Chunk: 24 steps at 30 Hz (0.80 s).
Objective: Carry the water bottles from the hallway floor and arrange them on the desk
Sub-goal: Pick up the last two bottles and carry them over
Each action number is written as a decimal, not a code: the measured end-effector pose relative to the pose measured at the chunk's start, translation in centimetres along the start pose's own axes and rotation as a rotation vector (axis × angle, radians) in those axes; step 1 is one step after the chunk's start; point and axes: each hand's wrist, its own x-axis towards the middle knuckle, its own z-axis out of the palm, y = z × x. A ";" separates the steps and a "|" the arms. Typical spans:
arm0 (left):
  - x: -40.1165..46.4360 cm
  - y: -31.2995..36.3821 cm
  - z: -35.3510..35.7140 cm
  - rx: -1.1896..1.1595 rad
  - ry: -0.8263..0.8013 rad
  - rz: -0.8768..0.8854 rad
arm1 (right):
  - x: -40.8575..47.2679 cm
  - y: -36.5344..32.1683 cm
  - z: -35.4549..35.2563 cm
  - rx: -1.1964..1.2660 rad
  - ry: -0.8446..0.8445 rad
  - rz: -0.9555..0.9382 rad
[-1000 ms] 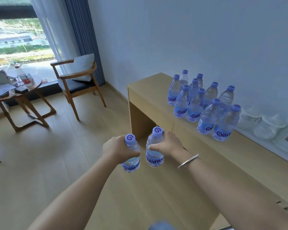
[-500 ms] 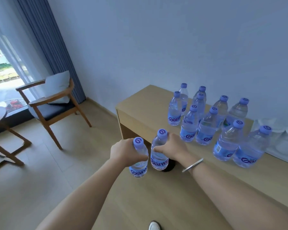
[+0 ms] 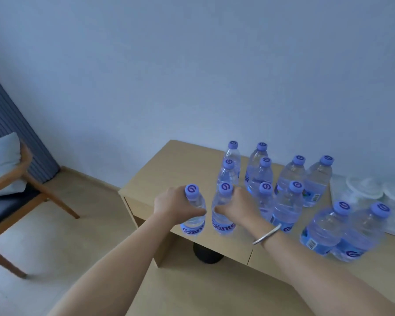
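Note:
My left hand grips a clear water bottle with a purple cap, held upright over the desk's front left part. Close beside it, my right hand grips a second bottle of the same kind. Both bottles hover at the front edge of the light wooden desk. Several more bottles stand upright in a cluster on the desk, to the right of and behind my hands. I cannot tell whether the held bottles touch the desk top.
A wooden armchair with a grey cushion stands at the left by a blue curtain. White lidded containers sit at the desk's far right. A dark round object is under the desk. The wall runs behind the desk.
I have stepped closer to the desk; both hands carried their bottles forward, from over the floor to over the desk's front edge. The window and round table have left the view.

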 end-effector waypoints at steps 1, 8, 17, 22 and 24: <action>1.1 0.0 0.1 -0.011 -0.021 0.019 | 0.5 0.0 0.1 -0.010 0.015 0.030; 7.3 -0.9 0.8 -0.033 -0.164 0.166 | 3.1 -0.4 1.1 -0.022 0.118 0.254; 12.3 -1.8 2.6 -0.078 -0.309 0.231 | 3.9 -0.1 2.3 0.091 0.238 0.390; 13.8 -1.7 2.9 -0.080 -0.320 0.290 | 3.6 0.7 3.7 0.108 0.367 0.316; 14.1 -1.9 2.8 -0.080 -0.326 0.301 | 3.2 1.1 4.3 0.084 0.383 0.302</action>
